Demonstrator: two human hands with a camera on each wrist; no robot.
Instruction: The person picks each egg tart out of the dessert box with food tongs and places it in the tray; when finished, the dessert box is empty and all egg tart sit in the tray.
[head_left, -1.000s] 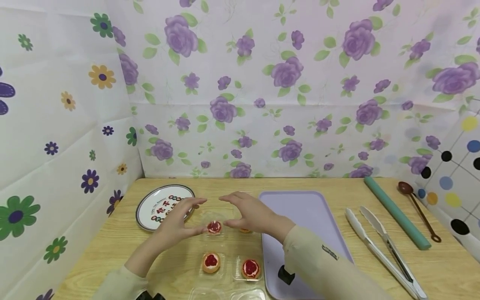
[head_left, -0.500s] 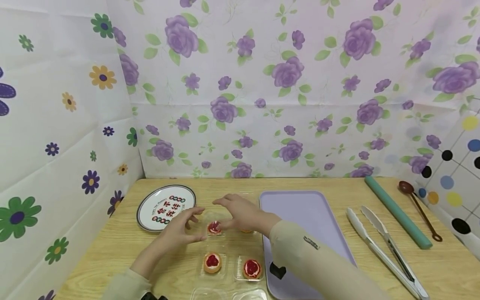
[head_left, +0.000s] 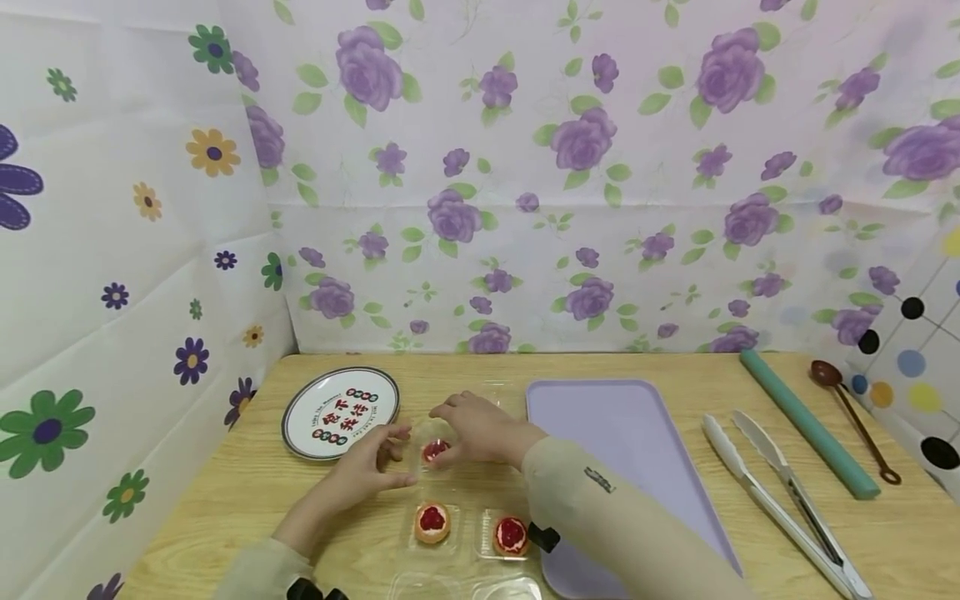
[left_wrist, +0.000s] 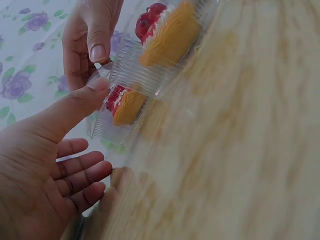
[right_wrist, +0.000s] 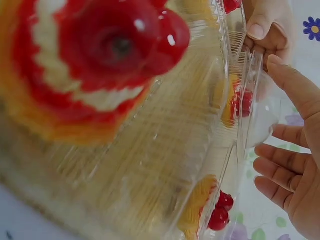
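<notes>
A small tart point(head_left: 433, 452) with red berries sits in a clear plastic box point(left_wrist: 107, 127) between both hands. My left hand point(head_left: 366, 467) is at its left side, thumb stretched out and fingers loosely bent. In the left wrist view its thumb tip overlaps the box's edge; contact is unclear. My right hand point(head_left: 476, 429) reaches over the box from the right, with thumb and fingers spread around a clear domed lid point(right_wrist: 267, 112). Whether it touches the lid, and whether the lid is fully down, I cannot tell. Nearer lie two more boxed tarts, left point(head_left: 432, 522) and right point(head_left: 512, 535).
A lilac tray point(head_left: 615, 433) lies right of the boxes. Metal tongs point(head_left: 787, 500), a green rolling pin point(head_left: 810, 423) and a brown spoon point(head_left: 855, 417) are farther right. A white plate point(head_left: 341, 412) stands at the back left. Clear lids point(head_left: 423, 587) lie at the front edge.
My right hand has come down and slightly left over the far-left box. The left hand has lowered beside it, its fingers bending a little more. The view has shifted slightly.
</notes>
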